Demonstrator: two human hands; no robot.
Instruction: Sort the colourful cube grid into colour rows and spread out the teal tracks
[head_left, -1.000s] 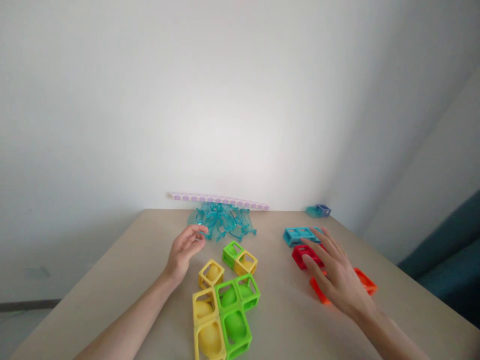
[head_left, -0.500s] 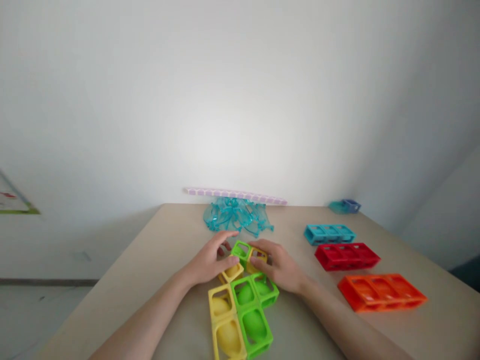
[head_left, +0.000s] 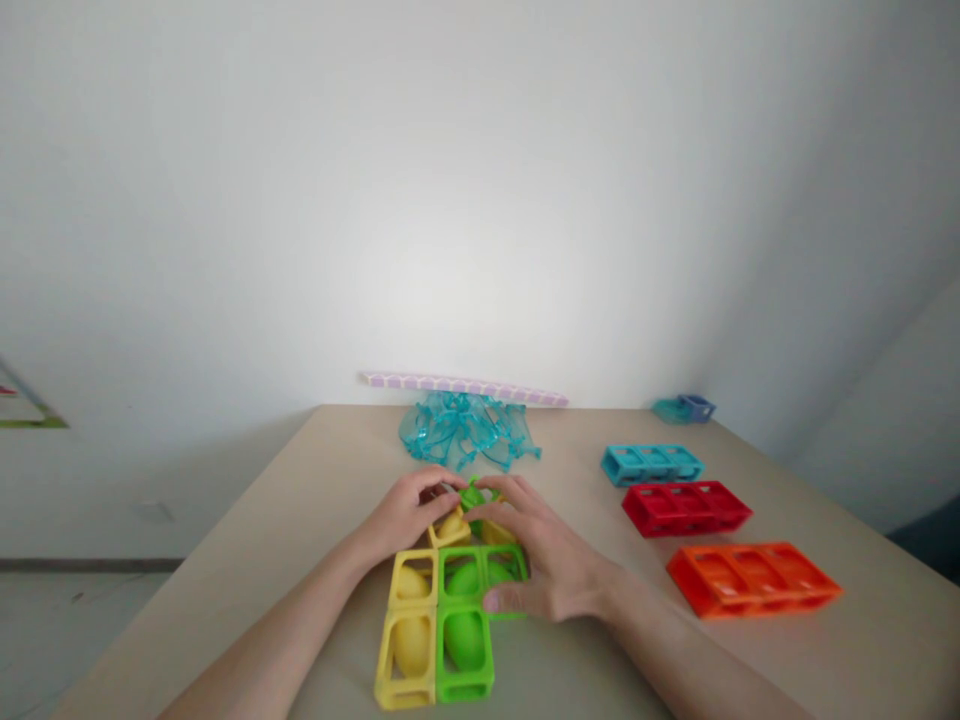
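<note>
Yellow frame blocks (head_left: pixel 411 640) and green frame blocks (head_left: pixel 465 645) lie joined side by side near the front of the table. At their far end, my left hand (head_left: pixel 409 510) has its fingers closed on a smaller yellow block (head_left: pixel 450 528). My right hand (head_left: pixel 544 550) spreads over the right side, its thumb on the green blocks and its fingertips over another green piece (head_left: pixel 472 495) and a yellow piece (head_left: pixel 496 532). The fingers partly hide these far pieces.
Blue (head_left: pixel 652 464), red (head_left: pixel 686 508) and orange (head_left: pixel 754 580) three-cell blocks lie on the right of the table (head_left: pixel 300 480). Behind my hands are transparent teal pieces (head_left: pixel 465 430) and a pale purple strip (head_left: pixel 465 384). A dark blue block (head_left: pixel 696 407) sits at the back right.
The yellow and green blocks have turned and shifted left. My right thumb has moved from the far yellow piece to the nearer green blocks, and the right hand has spread wider.
</note>
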